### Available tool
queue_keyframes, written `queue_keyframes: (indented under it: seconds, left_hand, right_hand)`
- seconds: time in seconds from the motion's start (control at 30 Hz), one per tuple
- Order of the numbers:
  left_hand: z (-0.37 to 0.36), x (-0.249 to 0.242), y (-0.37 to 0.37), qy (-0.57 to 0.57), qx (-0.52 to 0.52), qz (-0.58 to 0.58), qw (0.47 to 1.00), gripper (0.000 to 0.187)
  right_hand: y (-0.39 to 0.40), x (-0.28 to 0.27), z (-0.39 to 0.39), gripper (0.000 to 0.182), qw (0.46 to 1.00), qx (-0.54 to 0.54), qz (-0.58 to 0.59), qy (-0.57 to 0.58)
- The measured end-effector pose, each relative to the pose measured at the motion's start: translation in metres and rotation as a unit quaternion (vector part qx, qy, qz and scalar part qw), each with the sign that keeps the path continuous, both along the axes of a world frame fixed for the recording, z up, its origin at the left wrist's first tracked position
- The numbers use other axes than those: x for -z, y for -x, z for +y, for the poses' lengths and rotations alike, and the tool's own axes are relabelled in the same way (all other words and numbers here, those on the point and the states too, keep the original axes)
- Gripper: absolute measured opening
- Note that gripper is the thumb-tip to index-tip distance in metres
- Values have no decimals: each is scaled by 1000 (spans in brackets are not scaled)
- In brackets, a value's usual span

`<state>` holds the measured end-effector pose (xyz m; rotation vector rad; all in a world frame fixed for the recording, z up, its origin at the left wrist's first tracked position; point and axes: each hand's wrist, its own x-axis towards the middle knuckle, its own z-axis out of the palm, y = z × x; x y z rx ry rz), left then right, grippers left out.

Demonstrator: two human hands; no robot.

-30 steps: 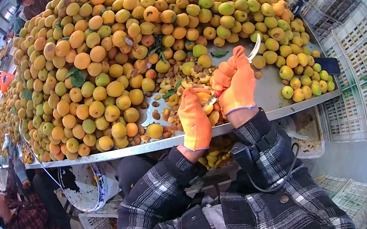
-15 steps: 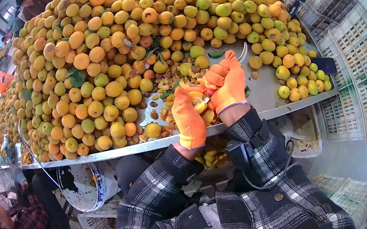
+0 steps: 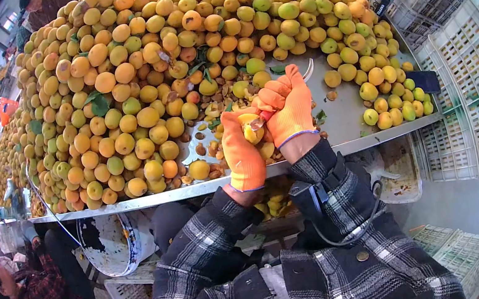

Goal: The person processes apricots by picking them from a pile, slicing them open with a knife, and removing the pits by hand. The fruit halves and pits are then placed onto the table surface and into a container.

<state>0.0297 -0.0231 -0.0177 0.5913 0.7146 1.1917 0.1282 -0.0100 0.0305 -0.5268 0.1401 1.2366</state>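
Both hands wear orange gloves and meet above the near edge of the metal table. My left hand is closed round an opened yellow fruit. Close against it, my right hand is a fist on a tool with a red part at the fruit and a curved metal end sticking out past the thumb. Much of the tool is hidden by the fingers. Beyond the hands lie pits and fruit scraps, with a big heap of yellow-orange fruit behind them.
The metal table's front rim runs across in front of me. A stained white bucket stands below at the left. White crates are stacked at the right, near a dark phone-like object. Another person sits at the far left.
Both hands have shifted slightly left. The right fist has turned, and the fruit in the left hand now shows more open, with the tool's red part against it.
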Motion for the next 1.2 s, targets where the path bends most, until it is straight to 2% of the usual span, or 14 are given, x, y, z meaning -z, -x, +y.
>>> queue_keyframes:
  seconds: [0.1,0.33,0.4,0.43,0.5,0.7,0.77,0.8,0.87,0.9,0.93,1.0,1.1,1.2]
  left_hand:
    - [-2,-18,12,25,93,1,995,61]
    - [18,-24,24,-47,72,26,996,61]
    - [20,-24,20,-52,47,26,997,52]
    - [23,-15,19,-54,46,23,997,52]
    - [27,-5,19,-120,19,109,987,42]
    - [32,7,27,-170,58,208,961,40]
    - [39,24,29,-230,70,306,921,28]
    - [40,25,27,-157,70,180,969,31]
    - [43,27,32,-197,70,231,950,34]
    - [44,23,34,-236,71,281,927,38]
    - [33,-14,29,27,62,91,994,40]
    - [32,-24,38,42,101,36,993,45]
    - [24,-43,39,87,172,-30,981,44]
    - [9,-49,42,-18,361,18,932,38]
  right_hand:
    - [-7,-6,-3,54,1000,-1,6,-28]
    - [-19,-10,-20,19,885,-35,-463,-23]
    - [-6,0,-25,17,724,-26,-689,-9]
    - [-2,-3,-29,17,723,-25,-691,-11]
    - [4,-11,-35,22,541,-25,-841,2]
    - [1,-4,-38,20,473,-4,-878,-71]
    - [-3,-6,-39,20,320,24,-938,-127]
    - [-4,-6,-40,20,320,24,-938,-127]
    - [-5,-7,-43,24,291,56,-945,-141]
    - [-6,-1,-41,24,291,56,-945,-141]
    - [-8,9,-38,22,470,73,-875,-91]
    - [-5,-12,-39,15,772,63,-632,-16]
    - [-34,-33,-43,11,792,-82,-596,105]
    - [-49,-21,-44,21,686,-106,-701,164]
